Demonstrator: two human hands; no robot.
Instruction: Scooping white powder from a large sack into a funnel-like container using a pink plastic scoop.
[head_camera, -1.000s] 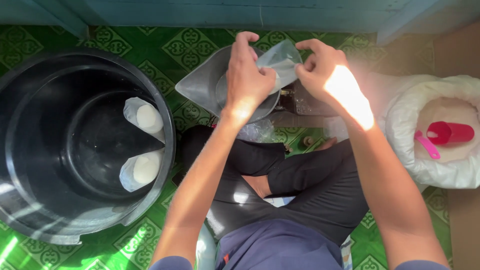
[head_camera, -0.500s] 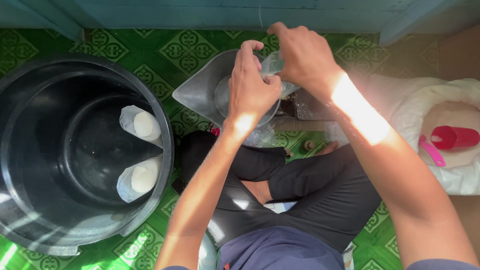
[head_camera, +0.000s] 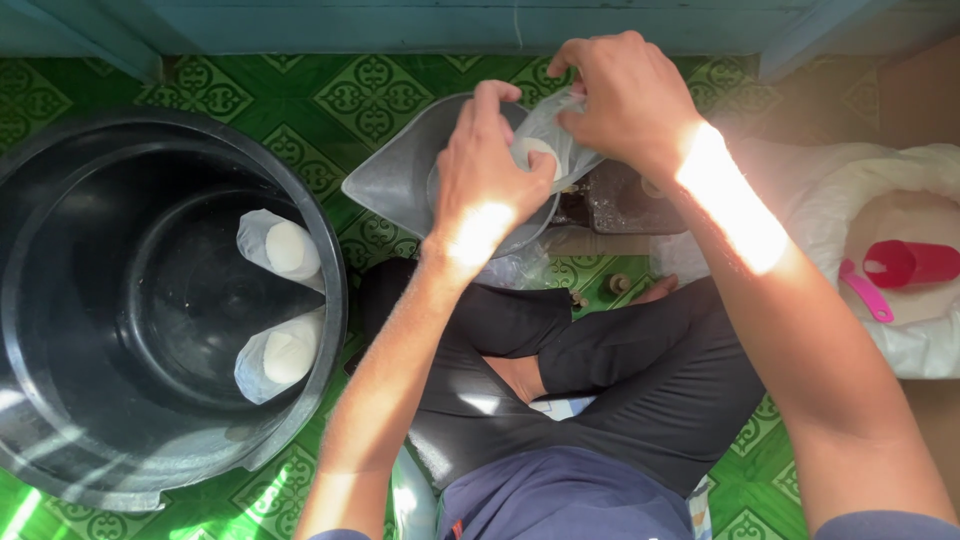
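My left hand (head_camera: 487, 170) and right hand (head_camera: 622, 100) both pinch a clear bag (head_camera: 548, 150) of white powder, fingers clenched above the metal scoop (head_camera: 395, 185)

Both hands — left hand (head_camera: 487, 180), right hand (head_camera: 620, 95) — grip a clear bag (head_camera: 548, 150) of white powder over a grey scoop (head_camera: 395, 185); left, a black tub (head_camera: 160, 300).

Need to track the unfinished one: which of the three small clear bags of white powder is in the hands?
The bag over the grey scale pan, pinched by both hands; the other two bags lie in the black tub.
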